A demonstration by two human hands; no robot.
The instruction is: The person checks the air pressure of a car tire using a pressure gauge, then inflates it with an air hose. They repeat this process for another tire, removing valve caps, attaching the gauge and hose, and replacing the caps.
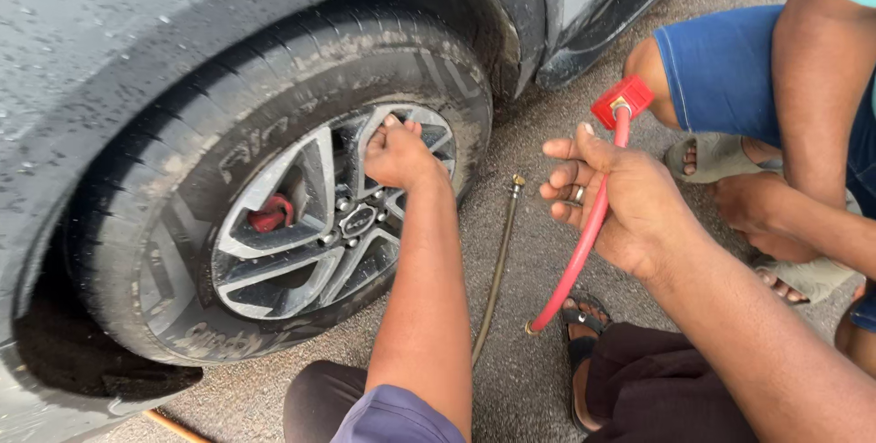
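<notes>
The left hand [399, 153] is closed into a fist against the grey multi-spoke alloy wheel [319, 215] of the dark, rain-spotted car [109, 32]. The fingertips press in at the upper rim between two spokes. What the fingers pinch there is hidden; it is possibly the valve stem or its cap. The black rubber tyre [173, 187] sits on the wet asphalt ground [538, 315].

The right hand [607, 197] is closed around the red rubber air hose [584, 251], held well apart from the wheel. The red block-shaped hose head [622, 101] stands just above the thumb and points away from the tyre. The hose's lower end hangs down to the ground near a sandalled foot [584, 324].

A thin olive-brown hose with a brass tip [500, 260] lies on the ground between the tyre and the red hose, unconnected.

Judged progress: the hose is in hand and the valve area is being attended to. Neither hose is yet joined to the wheel, so connection and inflation remain.

A second person in blue shorts [721, 69] crouches at the right edge.
</notes>
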